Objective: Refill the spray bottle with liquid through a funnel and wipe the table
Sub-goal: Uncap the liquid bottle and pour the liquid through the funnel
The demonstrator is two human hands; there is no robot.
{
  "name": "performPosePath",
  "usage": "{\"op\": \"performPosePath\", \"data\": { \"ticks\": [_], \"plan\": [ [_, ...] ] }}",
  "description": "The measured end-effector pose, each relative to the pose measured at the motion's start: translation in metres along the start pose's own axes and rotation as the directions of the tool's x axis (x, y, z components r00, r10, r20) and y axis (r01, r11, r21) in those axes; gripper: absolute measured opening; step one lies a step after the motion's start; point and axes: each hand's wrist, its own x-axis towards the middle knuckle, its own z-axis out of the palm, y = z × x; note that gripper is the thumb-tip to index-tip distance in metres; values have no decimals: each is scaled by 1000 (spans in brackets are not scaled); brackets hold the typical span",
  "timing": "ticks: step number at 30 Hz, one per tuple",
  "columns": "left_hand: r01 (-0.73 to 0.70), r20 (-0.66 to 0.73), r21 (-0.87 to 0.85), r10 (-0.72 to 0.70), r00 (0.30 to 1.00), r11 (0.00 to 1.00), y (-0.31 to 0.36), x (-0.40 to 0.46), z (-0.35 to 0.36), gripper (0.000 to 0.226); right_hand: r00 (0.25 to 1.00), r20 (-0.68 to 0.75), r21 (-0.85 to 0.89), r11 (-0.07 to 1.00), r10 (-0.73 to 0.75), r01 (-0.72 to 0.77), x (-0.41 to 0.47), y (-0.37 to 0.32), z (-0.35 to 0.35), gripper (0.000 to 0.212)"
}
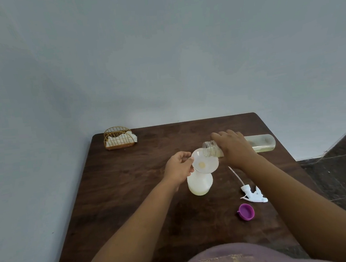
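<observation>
A white translucent spray bottle (pixel 199 184) stands on the dark wooden table (pixel 131 186) with pale yellow liquid at its bottom. A white funnel (pixel 204 163) sits in its neck, and my left hand (pixel 178 168) holds the funnel's left rim. My right hand (pixel 233 146) grips a clear bottle (pixel 261 143) of yellowish liquid, tipped on its side with its open mouth over the funnel. A little liquid pools in the funnel's throat.
The white trigger sprayer head (pixel 254 194) with its dip tube lies to the right of the spray bottle. A purple cap (pixel 246 211) lies in front of it. A gold wire holder with white napkins (pixel 119 138) stands at the far left corner.
</observation>
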Motion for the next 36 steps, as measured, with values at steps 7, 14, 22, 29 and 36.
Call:
{"op": "performPosePath", "data": {
  "ticks": [7,14,22,29,36],
  "plan": [
    [-5,0,-6,5,1000,1000,0,-1,0,30,1000,0,11,1000,3,-3,0,1,1,43],
    [-1,2,1,1,1000,1000,0,-2,2,29,1000,4,-9,1000,0,0,-3,1,-3,40],
    [-3,6,-12,3,1000,1000,-1,-3,1,29,1000,8,-4,1000,3,-3,-4,-1,-5,40],
    [0,5,-11,0,1000,1000,-1,-4,0,29,1000,12,-5,1000,5,-5,-4,-2,-6,41],
    [-4,5,1,4,1000,1000,0,-6,0,28,1000,6,6,1000,-1,1,-5,-2,-9,41]
  ]
}}
